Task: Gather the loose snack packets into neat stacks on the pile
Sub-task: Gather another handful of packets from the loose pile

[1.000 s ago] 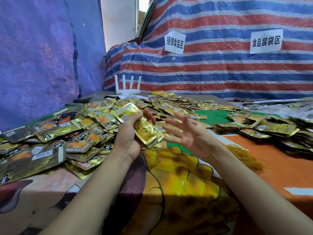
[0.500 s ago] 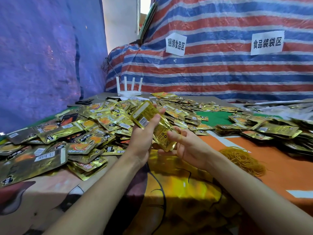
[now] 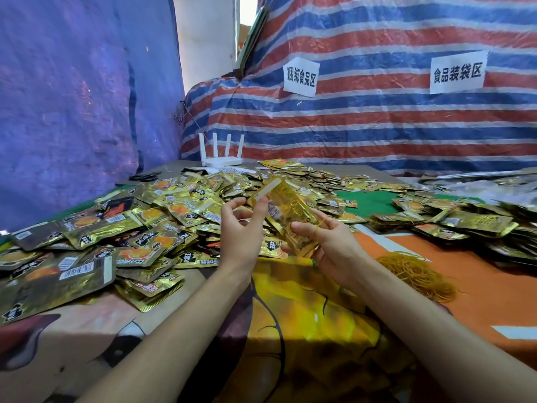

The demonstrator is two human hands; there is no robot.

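Observation:
A stack of gold snack packets (image 3: 286, 212) stands tilted above the table between my hands. My right hand (image 3: 329, 247) grips its lower end, and a thin yellow rubber band loops over the fingers. My left hand (image 3: 239, 231) is beside the upper end, with a fingertip touching the stack's left edge and the thumb apart from it. A big loose pile of gold and black packets (image 3: 139, 225) covers the table's left and back.
A heap of yellow rubber bands (image 3: 415, 274) lies on the orange cloth at my right. Bundled packets (image 3: 470, 222) fill the right side. A white router (image 3: 220, 155) and black scissors (image 3: 142, 177) sit at the back, under striped tarp walls.
The stack passed from my left hand's grip into my right hand's grip. My left hand loosened to a fingertip touch, and the stack now stands more upright.

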